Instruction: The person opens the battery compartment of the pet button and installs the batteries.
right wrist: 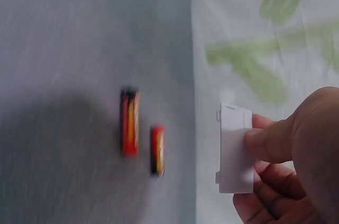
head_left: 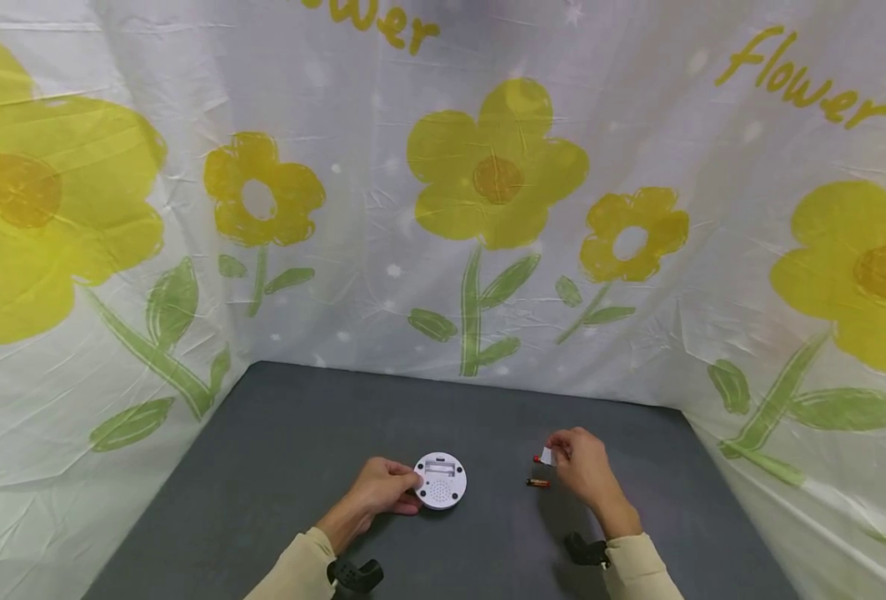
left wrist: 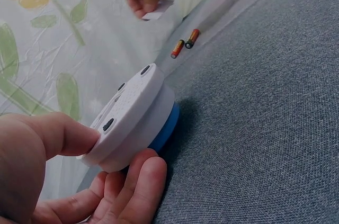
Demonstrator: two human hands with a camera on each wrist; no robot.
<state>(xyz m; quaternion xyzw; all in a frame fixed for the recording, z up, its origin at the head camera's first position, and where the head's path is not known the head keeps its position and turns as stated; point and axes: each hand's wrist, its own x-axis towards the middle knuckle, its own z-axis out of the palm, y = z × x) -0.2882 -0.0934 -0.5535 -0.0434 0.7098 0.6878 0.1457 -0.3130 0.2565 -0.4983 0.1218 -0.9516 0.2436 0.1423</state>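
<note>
A round white device (head_left: 440,493) lies face down, showing speaker holes, dark feet and an uncovered battery compartment (head_left: 439,469). Its lower part (left wrist: 165,128) is blue in the left wrist view. My left hand (head_left: 379,487) grips its left edge, thumb on top and fingers curled below. Farther right, my right hand (head_left: 585,468) pinches a small white battery cover (right wrist: 236,152) with two tabs along one edge. Two red, black and gold batteries lie near that hand: one battery (right wrist: 130,123) and, beside it, another battery (right wrist: 158,150).
Everything rests on a dark grey tabletop (head_left: 322,417). A white curtain (head_left: 367,292) with yellow flowers hangs around its back and sides. Dark straps with camera mounts (head_left: 356,575) sit on the wrists.
</note>
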